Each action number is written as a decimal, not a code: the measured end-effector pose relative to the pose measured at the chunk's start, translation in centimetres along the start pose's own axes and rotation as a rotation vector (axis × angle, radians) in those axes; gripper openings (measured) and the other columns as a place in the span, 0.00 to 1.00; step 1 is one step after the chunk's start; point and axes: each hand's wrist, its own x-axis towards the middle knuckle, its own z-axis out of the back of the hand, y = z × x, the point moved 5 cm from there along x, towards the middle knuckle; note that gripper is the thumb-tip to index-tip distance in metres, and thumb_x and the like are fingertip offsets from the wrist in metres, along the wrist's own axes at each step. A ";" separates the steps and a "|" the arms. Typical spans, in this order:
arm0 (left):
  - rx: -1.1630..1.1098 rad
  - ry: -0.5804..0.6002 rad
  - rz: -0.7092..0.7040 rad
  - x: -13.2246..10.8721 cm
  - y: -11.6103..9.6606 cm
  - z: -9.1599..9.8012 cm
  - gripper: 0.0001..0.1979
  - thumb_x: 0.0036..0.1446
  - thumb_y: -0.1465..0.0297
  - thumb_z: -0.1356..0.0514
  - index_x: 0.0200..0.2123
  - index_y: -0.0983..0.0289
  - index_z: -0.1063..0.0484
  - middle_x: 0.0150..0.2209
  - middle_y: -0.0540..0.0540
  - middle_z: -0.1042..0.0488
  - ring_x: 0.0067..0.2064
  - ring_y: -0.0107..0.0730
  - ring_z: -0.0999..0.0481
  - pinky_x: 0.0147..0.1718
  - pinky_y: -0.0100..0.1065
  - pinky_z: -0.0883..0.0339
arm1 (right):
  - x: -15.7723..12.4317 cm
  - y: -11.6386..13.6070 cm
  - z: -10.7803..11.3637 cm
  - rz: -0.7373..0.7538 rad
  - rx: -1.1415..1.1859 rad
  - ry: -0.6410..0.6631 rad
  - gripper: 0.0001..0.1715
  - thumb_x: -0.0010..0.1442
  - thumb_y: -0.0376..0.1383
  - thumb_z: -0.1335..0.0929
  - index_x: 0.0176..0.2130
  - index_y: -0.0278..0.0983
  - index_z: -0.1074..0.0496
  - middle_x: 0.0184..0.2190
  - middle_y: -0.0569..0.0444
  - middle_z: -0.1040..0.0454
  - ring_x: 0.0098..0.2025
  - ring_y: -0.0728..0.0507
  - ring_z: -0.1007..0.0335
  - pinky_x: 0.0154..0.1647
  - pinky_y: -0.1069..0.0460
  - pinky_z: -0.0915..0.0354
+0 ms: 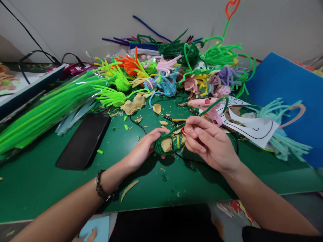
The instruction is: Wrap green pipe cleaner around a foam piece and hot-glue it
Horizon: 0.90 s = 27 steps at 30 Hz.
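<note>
My left hand is closed around a small ball wound with dark green pipe cleaner; a tan, papery patch of its core shows on the near side. From the ball a loose green strand runs up to my right hand, whose fingers are pinched on it. Something red shows at the right fingers, mostly hidden, possibly scissor handles. Just behind that hand lies a pink glue gun. A yellow pencil-like tool rests on the table between glue gun and ball.
Bagged bright green pipe cleaners and a black phone lie on the left. Bundles of coloured pipe cleaners crowd the back. At right are cut white paper and a blue board. Tan scraps litter the green table.
</note>
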 end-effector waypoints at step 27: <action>0.012 0.011 0.005 0.0 0.0 0.0 0.13 0.51 0.62 0.46 0.37 0.64 0.33 0.30 0.52 0.32 0.29 0.29 0.33 0.21 0.27 0.35 | 0.0 0.2 -0.7 -0.002 0.119 0.200 0.11 0.51 0.23 0.42 0.21 0.35 0.43 0.20 0.62 0.47 0.17 0.57 0.56 0.18 0.59 0.49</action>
